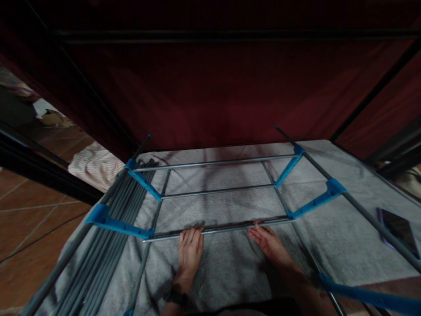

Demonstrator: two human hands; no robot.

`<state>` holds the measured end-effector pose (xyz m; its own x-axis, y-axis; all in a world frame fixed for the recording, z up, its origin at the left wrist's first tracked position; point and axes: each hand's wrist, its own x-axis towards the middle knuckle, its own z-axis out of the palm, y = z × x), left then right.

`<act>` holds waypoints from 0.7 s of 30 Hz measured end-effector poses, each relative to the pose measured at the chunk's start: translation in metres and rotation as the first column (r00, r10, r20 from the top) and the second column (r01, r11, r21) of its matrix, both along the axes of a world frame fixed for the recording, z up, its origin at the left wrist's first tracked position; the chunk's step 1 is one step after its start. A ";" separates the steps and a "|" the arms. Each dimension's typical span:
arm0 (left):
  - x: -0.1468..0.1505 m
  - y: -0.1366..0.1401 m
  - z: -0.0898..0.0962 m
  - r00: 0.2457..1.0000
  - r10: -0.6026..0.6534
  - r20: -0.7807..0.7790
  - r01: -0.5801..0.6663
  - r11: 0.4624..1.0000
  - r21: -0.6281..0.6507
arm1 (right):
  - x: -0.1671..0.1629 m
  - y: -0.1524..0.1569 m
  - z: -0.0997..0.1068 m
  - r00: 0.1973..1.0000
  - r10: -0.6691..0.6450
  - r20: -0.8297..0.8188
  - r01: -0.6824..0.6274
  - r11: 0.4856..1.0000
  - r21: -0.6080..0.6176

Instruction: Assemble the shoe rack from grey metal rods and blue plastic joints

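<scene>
Left hand [190, 250] and right hand [270, 244]: both flat, fingers spread, fingertips touching the nearest metal rod [220, 228], clasping nothing. The rod lies across the grey cloth [226, 267], running between blue plastic connectors [120, 224]. Best, I judge: press evenly on both sides, keeping the rod square to its sockets. Spare rods [108, 237] bundled left; phone [399, 230] right.

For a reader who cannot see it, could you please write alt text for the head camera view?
Two bare hands, the left hand and right hand, rest fingertips on the nearest metal rod of a frame with blue plastic connectors, lying on a grey cloth. Spare rods lie at left, a phone at right, and dark red fabric hangs behind.
</scene>
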<state>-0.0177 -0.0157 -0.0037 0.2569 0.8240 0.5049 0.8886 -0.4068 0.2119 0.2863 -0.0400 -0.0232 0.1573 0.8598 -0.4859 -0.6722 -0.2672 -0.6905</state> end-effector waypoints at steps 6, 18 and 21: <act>0.000 -0.001 0.002 1.000 -0.013 -0.005 0.012 0.999 -0.033 | -0.001 0.001 0.005 1.000 -0.003 0.014 0.003 1.000 -0.004; 0.003 -0.002 0.006 0.999 -0.020 -0.028 0.017 0.995 -0.102 | 0.003 -0.018 0.076 0.828 0.520 0.210 -0.501 0.854 -0.139; 0.004 -0.002 0.005 1.000 -0.012 -0.012 0.011 0.992 -0.130 | 0.016 -0.020 0.104 0.934 0.275 0.226 -0.281 0.960 -0.006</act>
<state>-0.0139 -0.0180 0.0013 0.2727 0.8792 0.3907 0.8870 -0.3870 0.2517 0.3026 -0.0597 0.0809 0.0119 0.8965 -0.4430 -0.4020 -0.4013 -0.8230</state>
